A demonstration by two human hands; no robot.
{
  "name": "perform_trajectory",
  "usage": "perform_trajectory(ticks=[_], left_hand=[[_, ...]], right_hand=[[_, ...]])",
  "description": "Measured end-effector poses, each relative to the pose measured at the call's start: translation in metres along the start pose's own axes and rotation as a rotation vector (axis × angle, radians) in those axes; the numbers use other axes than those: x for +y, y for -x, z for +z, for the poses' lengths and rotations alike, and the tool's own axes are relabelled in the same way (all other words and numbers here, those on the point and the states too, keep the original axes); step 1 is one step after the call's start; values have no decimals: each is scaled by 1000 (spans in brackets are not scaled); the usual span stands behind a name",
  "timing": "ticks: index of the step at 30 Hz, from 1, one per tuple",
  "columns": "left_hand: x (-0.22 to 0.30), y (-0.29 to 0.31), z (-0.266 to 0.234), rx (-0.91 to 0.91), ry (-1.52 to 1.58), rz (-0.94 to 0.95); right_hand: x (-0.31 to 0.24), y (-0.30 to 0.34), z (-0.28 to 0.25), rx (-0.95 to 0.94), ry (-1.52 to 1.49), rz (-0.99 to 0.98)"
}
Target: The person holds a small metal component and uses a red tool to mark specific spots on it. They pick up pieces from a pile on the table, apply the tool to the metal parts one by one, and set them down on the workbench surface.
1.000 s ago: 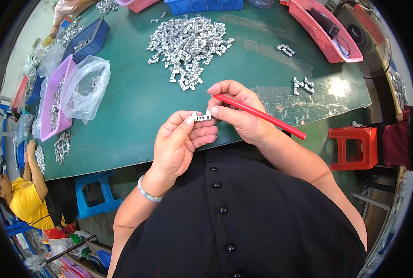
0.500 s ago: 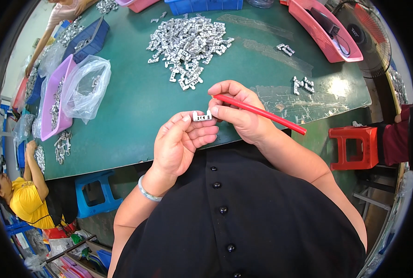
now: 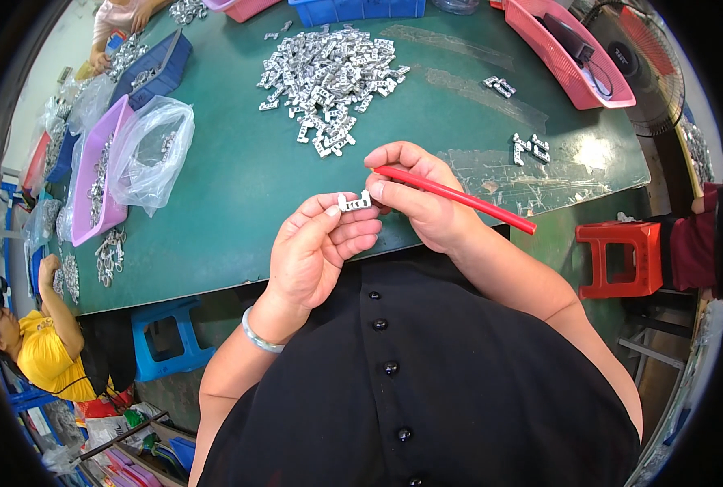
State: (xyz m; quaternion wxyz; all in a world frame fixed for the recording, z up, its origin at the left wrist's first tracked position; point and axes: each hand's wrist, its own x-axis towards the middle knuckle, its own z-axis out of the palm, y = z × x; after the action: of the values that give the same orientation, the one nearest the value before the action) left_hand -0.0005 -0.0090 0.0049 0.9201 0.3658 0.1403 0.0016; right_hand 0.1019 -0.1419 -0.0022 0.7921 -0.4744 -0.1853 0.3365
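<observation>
Between the thumb and fingers of my left hand [image 3: 308,252] is a small silver metal bracket [image 3: 355,203] with raised ends and dark slots. My right hand [image 3: 426,203] is closed around a slim red stick [image 3: 467,199], which slants down to the right across the back of the hand. The fingertips of my right hand are at the bracket's right end; whether they press on it I cannot tell. A large heap of similar brackets [image 3: 333,73] lies on the green table [image 3: 231,243] beyond my hands. Several more brackets [image 3: 530,149] lie at the right.
At the left stand a lilac basket [image 3: 105,219] of metal parts, a clear plastic bag [image 3: 150,154] and a blue bin [image 3: 162,77]. A pink basket [image 3: 556,57] and a fan [image 3: 641,69] are at the far right. A person in yellow [image 3: 49,353] works at left.
The bracket in my left hand has tilted slightly, and my left thumb has shifted a little. My right hand and the red stick stay nearly still. Co-workers' arms at the left have moved.
</observation>
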Motion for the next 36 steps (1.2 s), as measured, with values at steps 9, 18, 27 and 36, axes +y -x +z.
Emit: perform_trajectory(ticks=[9, 18, 27, 36], left_hand=[[-3, 0, -5, 0, -31, 14], [-9, 2, 0, 62, -275, 233], [-18, 1, -8, -1, -553, 587], [-12, -1, -9, -52, -348, 440]], right_hand=[[-3, 3, 5, -26, 135, -35], [2, 8, 6, -120, 211, -249], [3, 11, 6, -191, 303, -353], [0, 13, 9, -188, 404, -414]])
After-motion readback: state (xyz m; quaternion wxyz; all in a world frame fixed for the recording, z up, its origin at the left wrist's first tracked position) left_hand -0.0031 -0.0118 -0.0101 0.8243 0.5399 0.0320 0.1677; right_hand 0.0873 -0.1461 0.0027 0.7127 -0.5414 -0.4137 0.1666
